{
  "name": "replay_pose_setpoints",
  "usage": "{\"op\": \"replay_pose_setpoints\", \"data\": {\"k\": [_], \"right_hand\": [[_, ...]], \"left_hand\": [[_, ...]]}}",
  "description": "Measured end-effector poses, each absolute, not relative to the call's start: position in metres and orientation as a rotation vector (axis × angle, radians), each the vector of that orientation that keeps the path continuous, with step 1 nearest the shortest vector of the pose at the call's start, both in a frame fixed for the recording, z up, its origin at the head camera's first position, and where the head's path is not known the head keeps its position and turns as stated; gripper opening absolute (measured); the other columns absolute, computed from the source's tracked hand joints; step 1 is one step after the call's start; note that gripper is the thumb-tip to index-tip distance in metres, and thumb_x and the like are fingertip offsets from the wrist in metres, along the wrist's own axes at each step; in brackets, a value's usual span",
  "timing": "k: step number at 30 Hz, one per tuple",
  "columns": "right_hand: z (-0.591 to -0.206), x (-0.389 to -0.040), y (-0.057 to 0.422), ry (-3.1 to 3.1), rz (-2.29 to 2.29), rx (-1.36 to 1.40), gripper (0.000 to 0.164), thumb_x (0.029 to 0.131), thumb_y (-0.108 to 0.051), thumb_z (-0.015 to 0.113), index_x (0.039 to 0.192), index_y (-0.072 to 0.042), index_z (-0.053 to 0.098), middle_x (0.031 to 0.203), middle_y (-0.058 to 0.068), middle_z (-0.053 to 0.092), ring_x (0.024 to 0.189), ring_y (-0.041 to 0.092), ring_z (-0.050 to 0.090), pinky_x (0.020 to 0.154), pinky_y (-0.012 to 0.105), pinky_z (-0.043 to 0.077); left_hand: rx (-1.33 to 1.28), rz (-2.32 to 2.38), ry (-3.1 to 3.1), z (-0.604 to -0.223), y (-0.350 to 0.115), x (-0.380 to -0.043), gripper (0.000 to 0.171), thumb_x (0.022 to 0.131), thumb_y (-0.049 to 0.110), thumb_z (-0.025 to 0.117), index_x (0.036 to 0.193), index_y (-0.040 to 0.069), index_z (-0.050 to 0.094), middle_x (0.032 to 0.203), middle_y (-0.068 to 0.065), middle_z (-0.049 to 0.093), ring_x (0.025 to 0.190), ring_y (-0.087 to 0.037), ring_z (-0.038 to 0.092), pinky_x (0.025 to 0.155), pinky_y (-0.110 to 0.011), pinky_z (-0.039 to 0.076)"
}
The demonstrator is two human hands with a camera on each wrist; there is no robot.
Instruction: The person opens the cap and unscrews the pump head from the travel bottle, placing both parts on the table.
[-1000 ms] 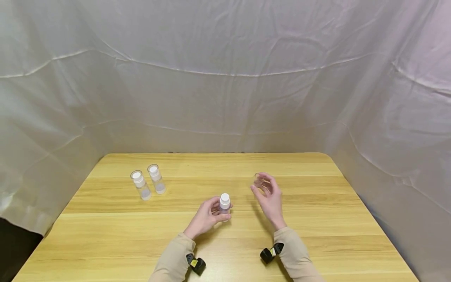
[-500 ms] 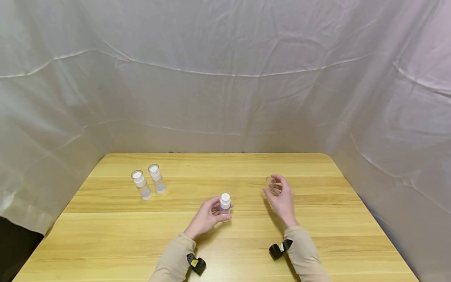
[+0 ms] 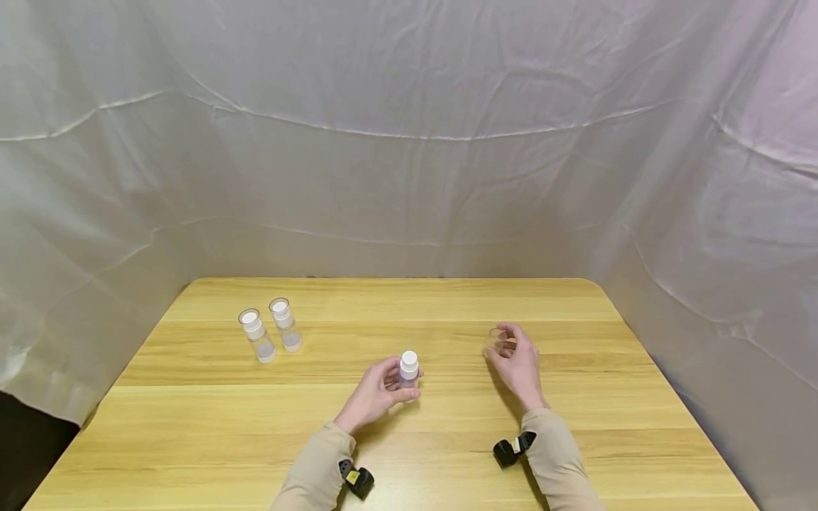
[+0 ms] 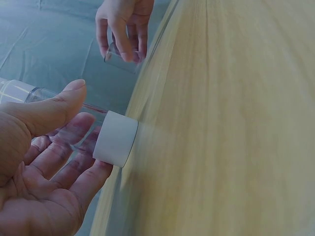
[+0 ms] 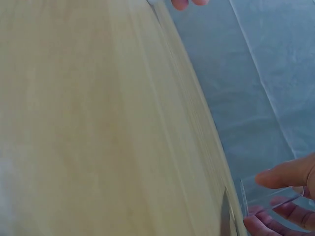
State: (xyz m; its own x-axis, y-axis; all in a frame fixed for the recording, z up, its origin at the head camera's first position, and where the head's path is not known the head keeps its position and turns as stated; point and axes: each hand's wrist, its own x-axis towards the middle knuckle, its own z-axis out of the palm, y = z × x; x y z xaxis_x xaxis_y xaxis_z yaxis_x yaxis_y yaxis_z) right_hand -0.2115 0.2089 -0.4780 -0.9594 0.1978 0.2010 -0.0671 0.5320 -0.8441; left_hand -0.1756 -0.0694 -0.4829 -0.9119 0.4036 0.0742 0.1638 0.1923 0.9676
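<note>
My left hand (image 3: 373, 397) holds a small clear bottle (image 3: 409, 375) upright near the table's front middle, thumb on one side and fingers on the other. The bottle has a white top; its white base (image 4: 116, 138) shows in the left wrist view, at or close to the tabletop. To the right, my right hand (image 3: 519, 363) pinches a clear, cup-shaped cover (image 3: 495, 336) between thumb and fingers. In the right wrist view the cover (image 5: 261, 196) is low, close to the wooden surface; I cannot tell whether it touches.
Two similar bottles with white tops under clear covers, a nearer one (image 3: 258, 336) and a farther one (image 3: 285, 325), stand at the back left of the wooden table (image 3: 192, 440). Grey cloth (image 3: 409, 170) hangs behind and on both sides.
My right hand has moved right with the clear cover, then slightly nearer to me and lower. The left hand and its bottle have stayed in place.
</note>
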Motion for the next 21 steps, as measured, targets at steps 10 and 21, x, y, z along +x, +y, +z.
{"op": "replay_pose_setpoints", "data": {"k": [10, 21], "right_hand": [[-0.4805, -0.2143, 0.2136, -2.530, 1.323, -0.131, 0.050, 0.084, 0.004, 0.070, 0.132, 0.001, 0.055, 0.115, 0.021, 0.060, 0.107, 0.038, 0.067, 0.092, 0.041, 0.062], [-0.4825, -0.2148, 0.2161, -2.530, 1.287, -0.139, 0.048, 0.083, 0.002, 0.069, 0.129, 0.000, 0.057, 0.116, 0.021, 0.061, 0.108, 0.039, 0.068, 0.094, 0.047, 0.061]], "left_hand": [[0.547, 1.799, 2.270, -0.4824, -0.0695, -0.1757, 0.046, 0.088, 0.006, 0.074, 0.130, -0.004, 0.058, 0.128, -0.023, 0.068, 0.123, -0.043, 0.062, 0.111, -0.057, 0.048], [0.547, 1.792, 2.283, -0.4826, -0.0690, -0.1756, 0.044, 0.087, 0.006, 0.075, 0.127, -0.004, 0.060, 0.125, -0.023, 0.069, 0.123, -0.043, 0.062, 0.111, -0.058, 0.048]]}}
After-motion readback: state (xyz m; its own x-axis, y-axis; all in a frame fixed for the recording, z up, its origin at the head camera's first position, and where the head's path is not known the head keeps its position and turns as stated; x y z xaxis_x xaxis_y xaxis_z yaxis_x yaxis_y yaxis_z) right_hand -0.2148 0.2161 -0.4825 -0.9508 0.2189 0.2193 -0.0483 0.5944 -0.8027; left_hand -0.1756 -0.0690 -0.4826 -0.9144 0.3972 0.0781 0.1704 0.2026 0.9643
